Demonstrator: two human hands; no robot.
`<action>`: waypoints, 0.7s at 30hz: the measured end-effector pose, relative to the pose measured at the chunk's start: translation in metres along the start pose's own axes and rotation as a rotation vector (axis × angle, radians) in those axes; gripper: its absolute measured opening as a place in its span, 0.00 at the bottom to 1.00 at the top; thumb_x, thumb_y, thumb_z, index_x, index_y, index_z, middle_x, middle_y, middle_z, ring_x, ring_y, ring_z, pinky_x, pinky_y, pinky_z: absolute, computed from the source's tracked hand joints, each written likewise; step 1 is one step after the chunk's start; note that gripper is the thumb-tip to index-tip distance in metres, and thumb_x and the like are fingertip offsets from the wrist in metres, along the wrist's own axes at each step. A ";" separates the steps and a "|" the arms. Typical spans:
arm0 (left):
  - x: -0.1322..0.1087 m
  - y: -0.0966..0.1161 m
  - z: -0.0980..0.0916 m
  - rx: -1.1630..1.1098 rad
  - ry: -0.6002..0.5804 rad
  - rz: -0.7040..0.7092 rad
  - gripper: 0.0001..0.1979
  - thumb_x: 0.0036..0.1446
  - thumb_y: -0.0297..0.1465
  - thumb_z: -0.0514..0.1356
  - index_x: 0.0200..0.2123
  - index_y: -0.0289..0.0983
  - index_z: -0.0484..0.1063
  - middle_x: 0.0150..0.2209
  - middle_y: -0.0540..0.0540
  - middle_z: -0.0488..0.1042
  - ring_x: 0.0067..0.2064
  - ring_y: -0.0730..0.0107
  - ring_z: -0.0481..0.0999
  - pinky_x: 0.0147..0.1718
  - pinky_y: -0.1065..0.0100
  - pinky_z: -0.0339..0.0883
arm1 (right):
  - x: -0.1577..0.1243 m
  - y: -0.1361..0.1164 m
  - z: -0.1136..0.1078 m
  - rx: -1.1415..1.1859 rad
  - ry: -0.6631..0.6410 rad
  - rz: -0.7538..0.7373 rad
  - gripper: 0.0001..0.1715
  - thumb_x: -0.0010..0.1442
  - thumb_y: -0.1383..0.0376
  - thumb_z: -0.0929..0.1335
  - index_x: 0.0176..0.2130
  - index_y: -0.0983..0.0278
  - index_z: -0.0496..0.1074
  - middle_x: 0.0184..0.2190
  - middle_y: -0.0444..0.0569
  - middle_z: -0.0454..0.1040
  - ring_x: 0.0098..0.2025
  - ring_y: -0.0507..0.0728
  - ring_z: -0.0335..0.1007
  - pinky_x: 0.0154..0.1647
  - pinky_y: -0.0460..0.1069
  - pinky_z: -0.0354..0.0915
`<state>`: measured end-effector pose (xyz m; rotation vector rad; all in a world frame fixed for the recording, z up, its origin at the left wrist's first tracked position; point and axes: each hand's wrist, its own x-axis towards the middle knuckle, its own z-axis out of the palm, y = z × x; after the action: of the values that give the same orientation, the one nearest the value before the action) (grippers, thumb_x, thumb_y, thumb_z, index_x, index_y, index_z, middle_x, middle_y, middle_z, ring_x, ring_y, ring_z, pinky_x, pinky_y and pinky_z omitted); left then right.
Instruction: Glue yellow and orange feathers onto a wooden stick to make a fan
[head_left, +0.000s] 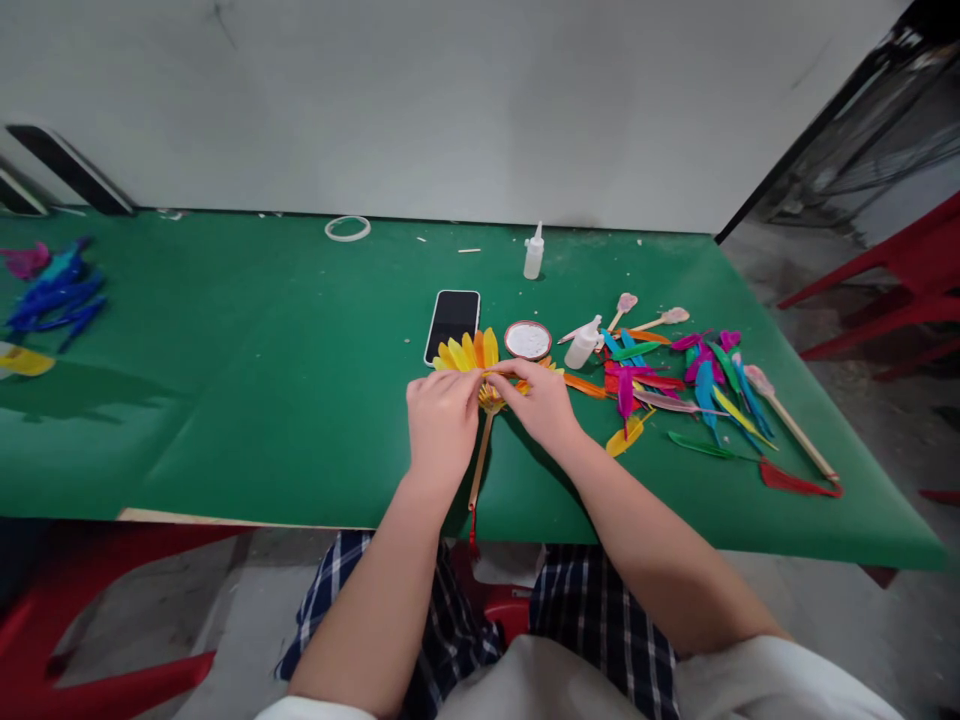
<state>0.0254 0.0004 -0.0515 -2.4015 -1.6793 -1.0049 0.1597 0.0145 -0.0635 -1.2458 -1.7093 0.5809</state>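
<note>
A fan of yellow and orange feathers (466, 352) lies on the green table, its wooden handle (481, 465) pointing towards me and a red tassel (473, 532) hanging past the edge. My left hand (444, 415) is closed, its fingertips pinching at the middle of the feathers. From the right, my right hand (541, 402) meets it there, thumb and forefinger pressed together on the same spot. Whether a small loose piece sits between the fingertips is hidden. Just behind the hands are a black-screened phone (453, 325) and a round lid with white paste (528, 340).
A white glue bottle (583, 344) stands by loose coloured feathers (660, 375) on the right; another glue bottle (533, 252) is further back. A handle with a red tassel (795, 430) lies near the right edge. Blue feathers (56, 290) lie far left. A wall (420, 110) borders the table.
</note>
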 end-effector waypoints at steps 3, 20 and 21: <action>0.000 -0.002 -0.002 0.005 -0.032 0.017 0.10 0.57 0.28 0.52 0.36 0.40 0.73 0.32 0.46 0.77 0.37 0.62 0.73 0.34 0.61 0.57 | 0.001 0.000 -0.003 -0.020 -0.046 -0.016 0.08 0.54 0.66 0.64 0.34 0.62 0.73 0.32 0.45 0.77 0.35 0.52 0.72 0.38 0.47 0.66; -0.003 0.003 0.005 0.009 0.000 -0.015 0.08 0.55 0.28 0.54 0.31 0.37 0.74 0.29 0.44 0.76 0.34 0.64 0.72 0.34 0.62 0.61 | -0.002 0.005 0.004 -0.179 -0.048 -0.109 0.10 0.56 0.69 0.62 0.34 0.64 0.72 0.31 0.48 0.75 0.35 0.54 0.70 0.38 0.48 0.63; -0.003 0.004 0.006 0.004 0.012 -0.025 0.09 0.55 0.27 0.53 0.31 0.36 0.74 0.30 0.43 0.76 0.34 0.64 0.72 0.34 0.63 0.62 | -0.003 0.005 0.006 -0.172 -0.032 -0.107 0.10 0.56 0.69 0.62 0.34 0.64 0.72 0.31 0.49 0.75 0.35 0.54 0.70 0.39 0.48 0.63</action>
<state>0.0309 -0.0014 -0.0565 -2.3727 -1.7103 -1.0162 0.1574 0.0146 -0.0715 -1.2605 -1.8723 0.3985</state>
